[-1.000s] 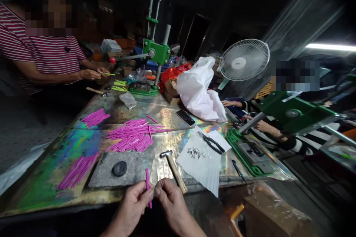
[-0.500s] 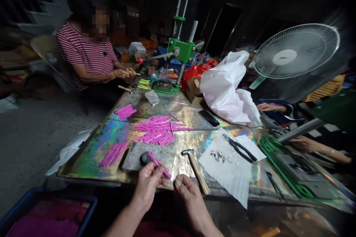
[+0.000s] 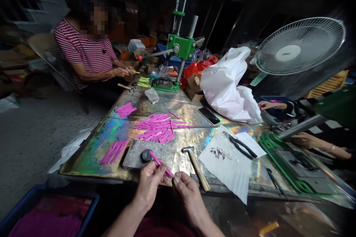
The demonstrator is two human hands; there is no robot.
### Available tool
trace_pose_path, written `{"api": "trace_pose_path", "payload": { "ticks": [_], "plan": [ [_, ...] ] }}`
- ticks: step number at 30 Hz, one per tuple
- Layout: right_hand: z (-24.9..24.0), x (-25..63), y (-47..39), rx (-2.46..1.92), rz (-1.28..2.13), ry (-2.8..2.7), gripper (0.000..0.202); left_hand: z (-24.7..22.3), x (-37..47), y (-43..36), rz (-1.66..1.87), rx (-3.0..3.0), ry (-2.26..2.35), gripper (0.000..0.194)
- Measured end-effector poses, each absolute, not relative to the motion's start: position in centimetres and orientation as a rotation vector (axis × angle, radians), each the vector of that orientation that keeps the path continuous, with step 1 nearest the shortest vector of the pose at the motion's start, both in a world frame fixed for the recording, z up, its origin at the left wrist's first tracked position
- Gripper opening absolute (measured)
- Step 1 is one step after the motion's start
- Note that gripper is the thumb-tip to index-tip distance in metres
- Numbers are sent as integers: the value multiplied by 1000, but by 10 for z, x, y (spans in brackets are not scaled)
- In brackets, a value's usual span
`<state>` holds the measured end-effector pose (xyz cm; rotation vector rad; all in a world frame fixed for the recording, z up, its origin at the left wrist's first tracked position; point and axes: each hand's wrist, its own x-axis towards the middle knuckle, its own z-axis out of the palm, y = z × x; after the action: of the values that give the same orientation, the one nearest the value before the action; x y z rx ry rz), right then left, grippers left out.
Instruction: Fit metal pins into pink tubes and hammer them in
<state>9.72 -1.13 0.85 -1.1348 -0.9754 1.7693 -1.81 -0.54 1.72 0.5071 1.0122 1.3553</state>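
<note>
My left hand [image 3: 150, 183] is closed around a pink tube [image 3: 159, 163] at the table's front edge. The tube slants down to the right, its upper end beside a dark round piece [image 3: 146, 155] on a grey stone block [image 3: 130, 157]. My right hand [image 3: 187, 192] has thumb and fingertips pinched together at the tube's lower end; what they hold is too small to make out. Pink tubes lie in a large pile [image 3: 155, 127] and two smaller bunches behind and left of the block. A hammer [image 3: 198, 170] lies right of my hands.
Small metal pieces [image 3: 218, 153] and black-handled pliers [image 3: 241, 146] lie on white sheets. Beyond are a phone [image 3: 209, 116], a white bag [image 3: 226, 85] and a green press [image 3: 180, 48]. A person [image 3: 86, 52] sits at the left; another person's hands work at the right, beside a second press.
My right fingertips have come closer to the tube's lower end, and the tube has shifted slightly right. The view has tilted a little.
</note>
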Motion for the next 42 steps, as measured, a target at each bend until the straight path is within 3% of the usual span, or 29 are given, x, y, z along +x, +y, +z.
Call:
{"api": "trace_pose_path", "payload": {
  "ticks": [34,42],
  "plan": [
    [7,95,-10,-1063,1832,-867,33,14,-17,-6,1339,480,994,26],
    [8,95,-11,-1093,1804,-918,32,10,-14,-9,1362,695,1106,26]
  ]
}}
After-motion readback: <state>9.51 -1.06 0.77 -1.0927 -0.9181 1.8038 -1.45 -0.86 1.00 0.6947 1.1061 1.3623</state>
